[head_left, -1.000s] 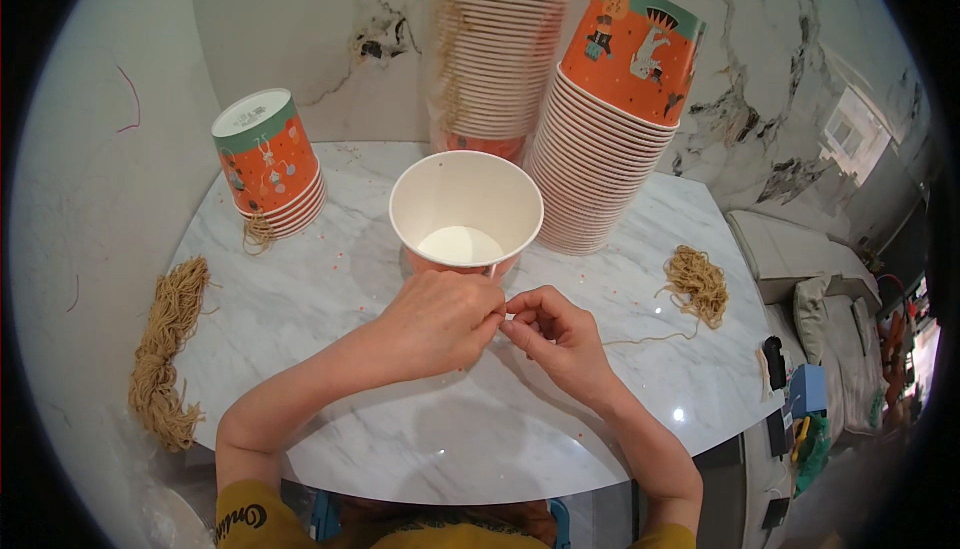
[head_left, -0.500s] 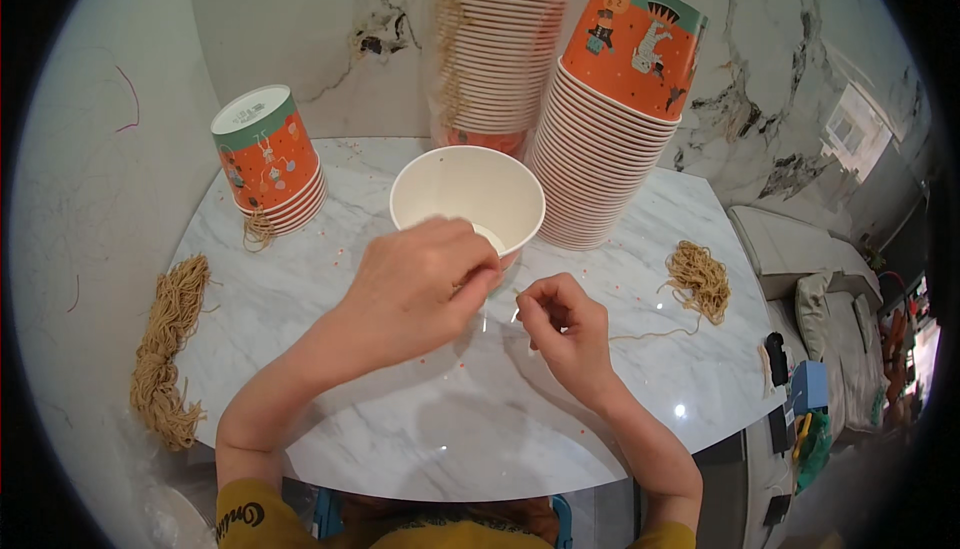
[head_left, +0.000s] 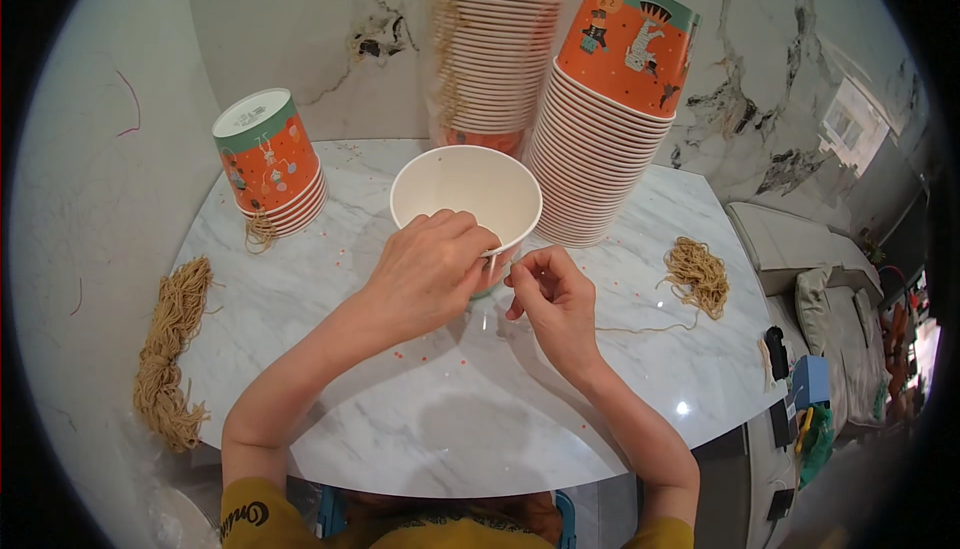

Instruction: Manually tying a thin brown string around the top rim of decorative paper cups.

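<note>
An open white-lined paper tub (head_left: 465, 184) stands upright at the table's middle. My left hand (head_left: 425, 264) is curled over its near rim, fingertips inside and thumb outside, gripping the wall; the fingertips are hidden. Close to the tub's outer right side, my right hand (head_left: 555, 304) is closed in a pinch on a tan string (head_left: 645, 330). The pinched end is mostly covered by the fingers. That string trails right across the table to a loose tangle of tan string (head_left: 698, 277).
Tall stacks of nested paper tubs stand behind, one upside-down stack (head_left: 600, 149) and one in clear plastic (head_left: 495, 49). Back left is a short orange-and-green stack (head_left: 270, 164) with string at its rim. A tan string bundle (head_left: 172, 359) hangs along the marble table's (head_left: 400, 429) left edge.
My left hand has lowered from above the rim onto the tub's near wall. My right hand has moved slightly up and left, closer to the tub's side.
</note>
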The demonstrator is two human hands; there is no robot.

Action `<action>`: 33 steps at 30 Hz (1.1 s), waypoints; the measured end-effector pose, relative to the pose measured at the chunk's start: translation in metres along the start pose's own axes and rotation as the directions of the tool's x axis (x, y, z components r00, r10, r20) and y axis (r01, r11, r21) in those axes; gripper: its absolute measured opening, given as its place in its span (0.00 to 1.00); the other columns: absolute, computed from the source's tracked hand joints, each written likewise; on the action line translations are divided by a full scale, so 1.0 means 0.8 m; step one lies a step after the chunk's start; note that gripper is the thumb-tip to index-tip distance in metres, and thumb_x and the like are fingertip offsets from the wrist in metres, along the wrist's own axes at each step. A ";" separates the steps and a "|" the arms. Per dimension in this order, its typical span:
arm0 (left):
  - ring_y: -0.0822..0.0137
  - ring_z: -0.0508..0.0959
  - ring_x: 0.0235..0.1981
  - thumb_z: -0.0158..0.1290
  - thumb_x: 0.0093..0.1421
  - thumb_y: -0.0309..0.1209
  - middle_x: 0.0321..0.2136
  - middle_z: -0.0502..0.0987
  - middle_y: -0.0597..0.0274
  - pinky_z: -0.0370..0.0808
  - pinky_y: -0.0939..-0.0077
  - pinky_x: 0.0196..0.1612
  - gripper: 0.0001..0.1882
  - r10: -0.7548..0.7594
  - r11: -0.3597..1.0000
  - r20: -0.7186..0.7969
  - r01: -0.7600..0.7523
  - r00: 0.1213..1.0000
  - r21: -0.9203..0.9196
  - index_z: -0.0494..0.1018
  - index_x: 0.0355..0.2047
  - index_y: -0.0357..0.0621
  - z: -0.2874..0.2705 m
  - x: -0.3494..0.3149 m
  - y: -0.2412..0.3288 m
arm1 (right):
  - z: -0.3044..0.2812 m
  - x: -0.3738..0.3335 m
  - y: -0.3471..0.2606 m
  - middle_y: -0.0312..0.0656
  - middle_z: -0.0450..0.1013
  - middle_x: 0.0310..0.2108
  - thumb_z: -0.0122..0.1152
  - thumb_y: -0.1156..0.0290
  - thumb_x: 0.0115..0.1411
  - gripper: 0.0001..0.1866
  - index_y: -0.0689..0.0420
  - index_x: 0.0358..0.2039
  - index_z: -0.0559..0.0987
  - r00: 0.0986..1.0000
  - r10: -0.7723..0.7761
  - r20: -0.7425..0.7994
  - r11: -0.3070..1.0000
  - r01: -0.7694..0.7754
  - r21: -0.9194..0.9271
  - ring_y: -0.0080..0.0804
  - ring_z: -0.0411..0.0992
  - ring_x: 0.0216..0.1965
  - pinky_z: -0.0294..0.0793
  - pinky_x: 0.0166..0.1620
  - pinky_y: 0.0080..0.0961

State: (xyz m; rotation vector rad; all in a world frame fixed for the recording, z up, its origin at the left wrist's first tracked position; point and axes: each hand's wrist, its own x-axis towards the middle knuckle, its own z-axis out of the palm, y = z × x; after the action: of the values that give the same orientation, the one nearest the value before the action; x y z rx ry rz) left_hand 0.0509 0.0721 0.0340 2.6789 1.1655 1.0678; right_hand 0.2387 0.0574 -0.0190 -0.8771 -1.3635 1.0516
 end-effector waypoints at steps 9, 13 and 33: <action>0.54 0.78 0.36 0.55 0.55 0.21 0.31 0.77 0.57 0.75 0.61 0.38 0.11 -0.008 0.999 -0.001 0.008 1.000 -0.038 0.77 0.39 0.40 -0.002 0.001 0.010 | 0.002 0.000 0.002 0.33 0.74 0.28 0.58 0.74 0.67 0.06 0.64 0.35 0.74 0.998 -0.055 -0.002 0.998 0.055 -0.014 0.11 0.69 0.22 0.75 0.25 0.14; 0.54 0.78 0.37 0.56 0.55 0.22 0.31 0.77 0.56 0.75 0.61 0.38 0.11 0.002 0.999 -0.005 -0.002 1.000 -0.045 0.77 0.39 0.39 -0.001 0.000 0.012 | 0.000 0.001 0.007 0.34 0.74 0.29 0.58 0.74 0.67 0.06 0.64 0.35 0.74 0.998 -0.063 0.008 0.996 0.063 -0.058 0.11 0.70 0.23 0.75 0.25 0.14; 0.55 0.78 0.37 0.56 0.56 0.25 0.31 0.76 0.55 0.75 0.59 0.37 0.08 0.003 0.996 0.032 -0.001 0.999 -0.091 0.77 0.36 0.38 -0.003 -0.002 0.017 | 0.001 0.001 0.005 0.35 0.76 0.29 0.58 0.74 0.67 0.06 0.63 0.35 0.74 0.999 -0.023 0.027 0.999 0.024 -0.034 0.15 0.73 0.25 0.76 0.27 0.16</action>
State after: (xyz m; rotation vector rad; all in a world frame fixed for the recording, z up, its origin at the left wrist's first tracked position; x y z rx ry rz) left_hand 0.0571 0.0608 0.0391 2.6190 1.0820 1.0470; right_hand 0.2373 0.0595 -0.0225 -0.8730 -1.4149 1.0277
